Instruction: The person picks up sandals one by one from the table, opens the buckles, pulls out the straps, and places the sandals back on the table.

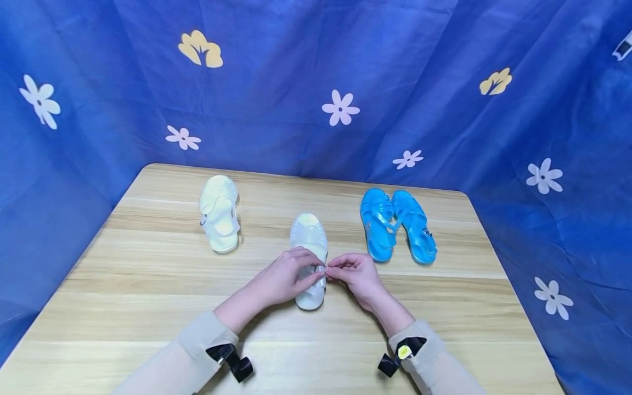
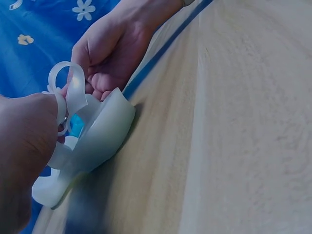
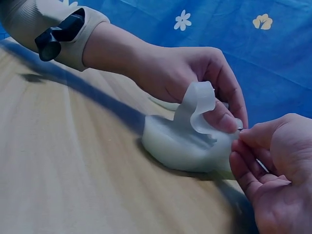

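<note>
A white sandal [image 1: 309, 233] lies on the wooden table in front of me, its toe pointing away. Its ankle strap [image 2: 77, 90] bends up in a loop above the heel, as the left wrist view shows. My left hand [image 1: 283, 277] reaches over the sandal from the left and pinches the strap between thumb and forefinger. From the right, my right hand [image 1: 359, 277] pinches a small metal buckle part [image 3: 240, 129] at the sandal's outer side, fingertips close against the left ones. The fingers hide most of the buckle.
Another white sandal [image 1: 220, 214] stands farther back on the left. A pair of blue sandals [image 1: 379, 225] lies at the back right, side by side. The wooden table [image 1: 148, 285] ends at a blue flowered curtain [image 1: 276, 88] behind and on both sides.
</note>
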Action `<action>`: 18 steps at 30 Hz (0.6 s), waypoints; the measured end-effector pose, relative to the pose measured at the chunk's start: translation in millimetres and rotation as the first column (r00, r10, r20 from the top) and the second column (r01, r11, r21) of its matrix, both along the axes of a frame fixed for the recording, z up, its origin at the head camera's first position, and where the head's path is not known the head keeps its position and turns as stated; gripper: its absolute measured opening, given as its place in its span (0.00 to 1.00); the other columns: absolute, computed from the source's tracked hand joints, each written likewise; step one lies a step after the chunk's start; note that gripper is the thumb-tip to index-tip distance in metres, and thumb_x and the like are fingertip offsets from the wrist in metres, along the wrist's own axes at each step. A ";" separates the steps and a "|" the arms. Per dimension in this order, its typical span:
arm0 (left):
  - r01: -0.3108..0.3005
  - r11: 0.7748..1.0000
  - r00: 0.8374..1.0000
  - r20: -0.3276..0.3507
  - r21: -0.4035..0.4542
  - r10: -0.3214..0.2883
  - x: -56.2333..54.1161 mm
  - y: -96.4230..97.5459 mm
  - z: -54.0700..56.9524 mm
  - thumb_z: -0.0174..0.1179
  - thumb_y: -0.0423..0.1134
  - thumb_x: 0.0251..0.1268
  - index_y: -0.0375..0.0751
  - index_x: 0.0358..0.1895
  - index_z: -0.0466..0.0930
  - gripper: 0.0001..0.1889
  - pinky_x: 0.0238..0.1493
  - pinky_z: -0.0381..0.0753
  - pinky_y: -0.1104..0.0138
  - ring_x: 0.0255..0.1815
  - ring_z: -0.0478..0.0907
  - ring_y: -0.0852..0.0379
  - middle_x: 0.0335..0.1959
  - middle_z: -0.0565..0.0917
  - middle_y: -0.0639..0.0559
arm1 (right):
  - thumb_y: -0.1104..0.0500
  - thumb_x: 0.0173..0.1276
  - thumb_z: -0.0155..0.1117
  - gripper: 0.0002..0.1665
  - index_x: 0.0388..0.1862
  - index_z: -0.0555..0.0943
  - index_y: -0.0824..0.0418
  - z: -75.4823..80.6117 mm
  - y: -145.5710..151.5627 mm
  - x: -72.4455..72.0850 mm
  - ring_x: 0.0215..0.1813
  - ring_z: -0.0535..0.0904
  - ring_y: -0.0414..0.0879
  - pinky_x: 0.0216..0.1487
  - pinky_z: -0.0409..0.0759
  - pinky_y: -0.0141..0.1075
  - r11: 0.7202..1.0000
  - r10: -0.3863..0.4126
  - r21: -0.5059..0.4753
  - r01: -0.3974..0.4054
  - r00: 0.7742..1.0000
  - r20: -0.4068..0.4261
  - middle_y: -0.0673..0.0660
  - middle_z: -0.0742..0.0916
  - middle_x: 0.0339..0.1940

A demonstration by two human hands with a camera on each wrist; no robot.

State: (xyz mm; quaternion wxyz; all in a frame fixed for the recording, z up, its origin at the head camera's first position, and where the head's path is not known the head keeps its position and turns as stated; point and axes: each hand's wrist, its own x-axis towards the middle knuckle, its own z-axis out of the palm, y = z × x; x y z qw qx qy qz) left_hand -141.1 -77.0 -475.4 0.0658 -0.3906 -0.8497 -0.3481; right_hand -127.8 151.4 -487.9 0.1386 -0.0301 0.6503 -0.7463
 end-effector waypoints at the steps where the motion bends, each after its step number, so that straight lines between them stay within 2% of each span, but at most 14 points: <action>1: 0.003 1.000 1.000 -0.005 0.005 -0.003 0.0 -0.3 -0.5 0.68 0.44 0.76 0.42 0.49 0.89 0.10 0.57 0.85 0.60 0.52 0.85 0.56 0.47 0.89 0.54 | 0.76 0.69 0.69 0.10 0.47 0.83 0.82 -0.5 0.2 0.8 0.41 0.90 0.48 0.50 0.89 0.41 1.000 -0.003 -0.002 0.003 1.000 -0.005 0.63 0.91 0.40; 12: 0.015 0.998 1.000 -0.026 0.063 -0.014 0.5 -3.4 -4.0 0.70 0.42 0.73 0.43 0.50 0.90 0.09 0.55 0.85 0.60 0.52 0.84 0.58 0.47 0.88 0.56 | 0.75 0.69 0.71 0.10 0.47 0.84 0.80 -4.4 1.7 2.3 0.42 0.91 0.49 0.51 0.89 0.43 1.000 -0.004 -0.029 0.004 1.000 -0.014 0.64 0.92 0.41; 18: 0.008 0.998 0.999 -0.035 0.069 -0.005 1.6 -0.6 -3.3 0.70 0.42 0.73 0.43 0.50 0.90 0.10 0.56 0.85 0.60 0.51 0.84 0.57 0.46 0.89 0.55 | 0.74 0.68 0.73 0.10 0.47 0.84 0.77 -1.0 0.3 0.8 0.43 0.89 0.48 0.49 0.89 0.39 1.000 -0.002 0.016 0.002 0.999 -0.037 0.62 0.91 0.39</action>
